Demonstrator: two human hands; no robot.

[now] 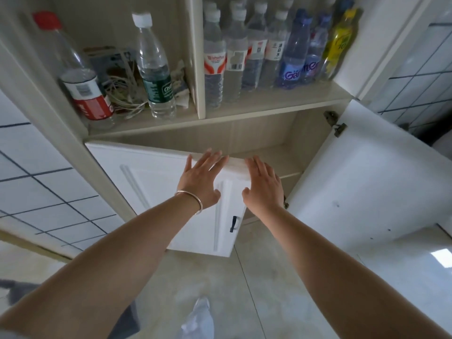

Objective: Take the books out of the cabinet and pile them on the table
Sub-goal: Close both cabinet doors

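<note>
The cabinet's (269, 104) lower compartment shows a bare shelf (276, 160) behind two white doors; I see no books in it. The left door (156, 192) stands partly shut and the right door (362, 192) is swung wide. My left hand (201, 179), with a bangle on the wrist, lies flat with straight fingers on the left door's front near its top edge. My right hand (264, 184) reaches forward beside it with straight fingers, over that door's free edge; whether it touches the door I cannot tell.
The open shelf above holds several water bottles (256, 52), a red-capped bottle (80, 77), a green-labelled bottle (156, 69) and tangled cords (122, 94). Tiled walls flank the cabinet. Below lies a pale floor (244, 289), with my shoe (199, 316) in view.
</note>
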